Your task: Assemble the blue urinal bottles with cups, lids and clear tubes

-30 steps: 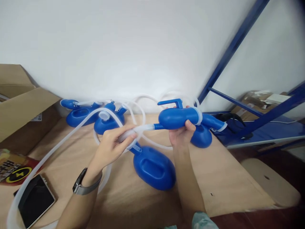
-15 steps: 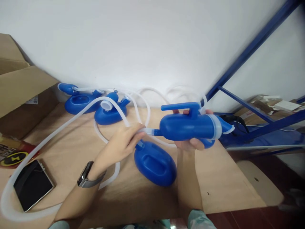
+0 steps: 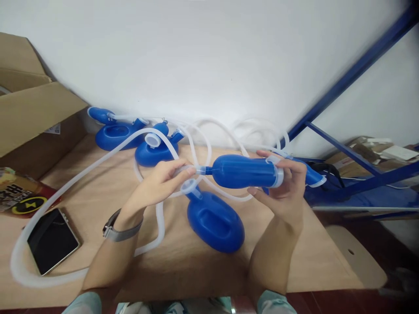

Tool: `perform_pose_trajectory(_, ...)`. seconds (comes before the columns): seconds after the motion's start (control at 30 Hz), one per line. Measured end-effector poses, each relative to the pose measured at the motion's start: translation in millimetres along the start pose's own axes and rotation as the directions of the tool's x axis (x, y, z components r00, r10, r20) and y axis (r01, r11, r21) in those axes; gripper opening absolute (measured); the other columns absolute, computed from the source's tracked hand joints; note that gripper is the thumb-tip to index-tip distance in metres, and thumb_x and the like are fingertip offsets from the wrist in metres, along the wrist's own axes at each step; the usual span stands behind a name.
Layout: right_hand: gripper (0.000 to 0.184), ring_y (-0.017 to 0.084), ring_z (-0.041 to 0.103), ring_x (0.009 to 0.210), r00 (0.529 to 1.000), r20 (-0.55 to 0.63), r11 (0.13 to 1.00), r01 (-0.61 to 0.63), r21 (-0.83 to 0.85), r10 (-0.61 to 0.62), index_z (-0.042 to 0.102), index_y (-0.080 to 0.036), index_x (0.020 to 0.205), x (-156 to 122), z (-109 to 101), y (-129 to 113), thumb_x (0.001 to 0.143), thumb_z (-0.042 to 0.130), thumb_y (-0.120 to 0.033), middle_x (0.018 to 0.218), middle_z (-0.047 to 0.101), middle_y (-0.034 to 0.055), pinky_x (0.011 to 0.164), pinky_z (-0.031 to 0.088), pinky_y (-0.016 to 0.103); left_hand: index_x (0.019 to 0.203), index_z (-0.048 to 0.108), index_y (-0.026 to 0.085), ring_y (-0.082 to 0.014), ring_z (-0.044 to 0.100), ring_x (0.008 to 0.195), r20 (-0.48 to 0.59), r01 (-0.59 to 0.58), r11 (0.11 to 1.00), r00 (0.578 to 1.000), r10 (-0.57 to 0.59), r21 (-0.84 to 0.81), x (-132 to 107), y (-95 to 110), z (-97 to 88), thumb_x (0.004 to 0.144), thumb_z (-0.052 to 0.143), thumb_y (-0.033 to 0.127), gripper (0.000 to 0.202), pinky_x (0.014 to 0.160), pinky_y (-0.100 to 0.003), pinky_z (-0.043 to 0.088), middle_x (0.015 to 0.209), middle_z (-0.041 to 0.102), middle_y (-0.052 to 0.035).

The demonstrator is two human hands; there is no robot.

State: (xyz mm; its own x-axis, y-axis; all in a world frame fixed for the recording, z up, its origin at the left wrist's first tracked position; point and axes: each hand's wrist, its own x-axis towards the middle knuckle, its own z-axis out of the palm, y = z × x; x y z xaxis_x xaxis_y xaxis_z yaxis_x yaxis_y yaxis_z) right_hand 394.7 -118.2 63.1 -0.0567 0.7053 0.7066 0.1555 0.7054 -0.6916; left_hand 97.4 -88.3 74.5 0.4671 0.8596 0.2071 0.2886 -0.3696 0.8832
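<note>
My right hand grips the wide end of a blue plastic bottle held level above the table. My left hand pinches the end of a long translucent white tube where it meets the bottle's narrow nozzle. The tube loops down to the left across the table. Directly below the hands lies another blue bottle with a white-rimmed spout.
Two more blue bottles with coiled tubes lie along the white wall. A phone and a red packet lie at the left, beside an open cardboard box. Blue shelving stands on the right, with a wooden stool below it.
The held bottle has turned about its length, so its handle no longer points up. My right hand has shifted from under the body to its wide end. The left hand stays at the nozzle.
</note>
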Motion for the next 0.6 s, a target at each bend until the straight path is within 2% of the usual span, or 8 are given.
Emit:
perform_pose_trajectory(0.1, 0.059, 0.026, 0.066, 0.124, 0.991, -0.107, 0.996, 0.078, -0.042, -0.082, 0.051, -0.035, 0.112, -0.4, 9.1, -3.3, 0.072, 0.094, -0.029, 0.125, 0.067, 0.0015, 0.104, 0.057, 0.049, 0.115, 0.07, 0.022, -0.0139, 0.056, 0.059, 0.003, -0.09, 0.987, 0.996, 0.091, 0.135, -3.6, 4.9, 1.3, 0.105, 0.055, 0.046, 0.031, 0.057, -0.024, 0.041, 0.071, 0.066, 0.0023)
perform_pose_trajectory(0.17, 0.054, 0.025, 0.066, 0.119, 0.973, -0.181, 0.987, 0.128, -0.099, -0.144, 0.048, -0.036, 0.11, 0.9, 15.1, 0.0, 0.076, 0.091, -0.036, 0.119, 0.065, 0.0003, 0.103, 0.056, 0.049, 0.118, 0.07, 0.021, -0.0171, 0.064, 0.071, -0.013, -0.151, 0.968, 0.987, 0.157, 0.202, -3.9, 4.3, 4.5, 0.106, 0.052, 0.043, 0.03, 0.068, -0.026, 0.047, 0.084, 0.072, -0.0009)
perform_pose_trajectory(0.27, 0.055, 0.026, 0.066, 0.115, 0.962, -0.183, 0.969, 0.172, -0.178, -0.204, 0.047, -0.037, 0.109, 2.0, 21.1, 3.3, 0.076, 0.091, -0.041, 0.118, 0.064, 0.0, 0.099, 0.058, 0.049, 0.115, 0.069, 0.02, -0.0208, 0.069, 0.09, -0.06, -0.232, 0.922, 0.963, 0.262, 0.31, -3.3, 1.0, 9.0, 0.107, 0.049, 0.039, 0.028, 0.083, -0.031, 0.051, 0.109, 0.073, -0.0077)
perform_pose_trajectory(0.33, 0.06, 0.025, 0.067, 0.109, 0.961, -0.171, 0.965, 0.187, -0.184, -0.219, 0.047, -0.04, 0.116, 1.8, 25.4, 1.1, 0.076, 0.091, -0.042, 0.119, 0.064, -0.0006, 0.094, 0.06, 0.048, 0.115, 0.066, 0.02, -0.02, 0.068, 0.086, -0.051, -0.241, 0.919, 0.962, 0.269, 0.313, -3.7, -0.5, 11.2, 0.108, 0.046, 0.036, 0.027, 0.079, -0.031, 0.052, 0.105, 0.073, -0.0075)
perform_pose_trajectory(0.43, 0.072, 0.025, 0.069, 0.098, 0.954, -0.195, 0.961, 0.188, -0.2, -0.228, 0.046, -0.045, 0.128, 1.0, 33.1, -5.7, 0.073, 0.092, -0.046, 0.118, 0.063, -0.0006, 0.088, 0.063, 0.046, 0.114, 0.062, 0.02, -0.018, 0.065, 0.07, -0.04, -0.214, 0.934, 0.971, 0.234, 0.286, -5.8, 0.2, 14.2, 0.109, 0.043, 0.036, 0.026, 0.066, -0.028, 0.046, 0.08, 0.069, -0.0019)
perform_pose_trajectory(0.47, 0.07, 0.025, 0.069, 0.096, 0.947, -0.21, 0.957, 0.197, -0.215, -0.242, 0.049, -0.044, 0.127, 0.8, 34.5, -7.3, 0.072, 0.093, -0.048, 0.116, 0.063, -0.0001, 0.087, 0.064, 0.047, 0.114, 0.062, 0.02, -0.0179, 0.064, 0.068, -0.05, -0.208, 0.934, 0.972, 0.232, 0.292, -6.9, 1.1, 15.2, 0.109, 0.042, 0.036, 0.026, 0.064, -0.028, 0.044, 0.076, 0.068, -0.0011)
perform_pose_trajectory(0.53, 0.052, 0.025, 0.069, 0.095, 0.935, -0.232, 0.951, 0.218, -0.219, -0.268, 0.058, -0.041, 0.114, 0.4, 32.9, -7.8, 0.075, 0.088, -0.056, 0.111, 0.062, 0.0004, 0.086, 0.065, 0.048, 0.111, 0.062, 0.02, -0.0177, 0.063, 0.066, -0.064, -0.215, 0.927, 0.967, 0.246, 0.308, -9.9, 3.3, 16.8, 0.108, 0.042, 0.036, 0.025, 0.062, -0.027, 0.042, 0.074, 0.067, -0.0004)
perform_pose_trajectory(0.6, 0.039, 0.025, 0.069, 0.098, 0.967, -0.189, 0.973, 0.138, -0.185, -0.173, 0.06, -0.041, 0.102, -0.3, 24.4, -4.8, 0.079, 0.081, -0.065, 0.108, 0.061, -0.0006, 0.088, 0.065, 0.05, 0.109, 0.061, 0.021, -0.0171, 0.062, 0.063, -0.058, -0.243, 0.916, 0.96, 0.275, 0.319, -14.2, 5.7, 18.1, 0.108, 0.042, 0.036, 0.024, 0.061, -0.027, 0.042, 0.072, 0.066, 0.0005)
